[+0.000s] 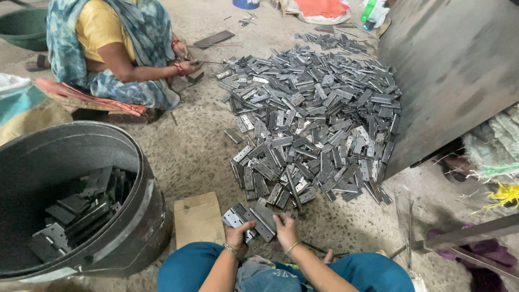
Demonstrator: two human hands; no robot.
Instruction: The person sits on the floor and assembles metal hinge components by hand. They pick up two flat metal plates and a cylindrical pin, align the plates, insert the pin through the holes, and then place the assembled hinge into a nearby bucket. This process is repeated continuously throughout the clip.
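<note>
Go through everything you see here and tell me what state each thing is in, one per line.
Left hand: gripping a few metal hinges, folded flat.
Right hand: fingers resting on the same hinges.
Hinge pile: loose, spread across the floor.
Black bucket: open, partly filled with hinges.
Cardboard piece: lying flat on the floor.
Other person's hands: busy with metal parts.
</note>
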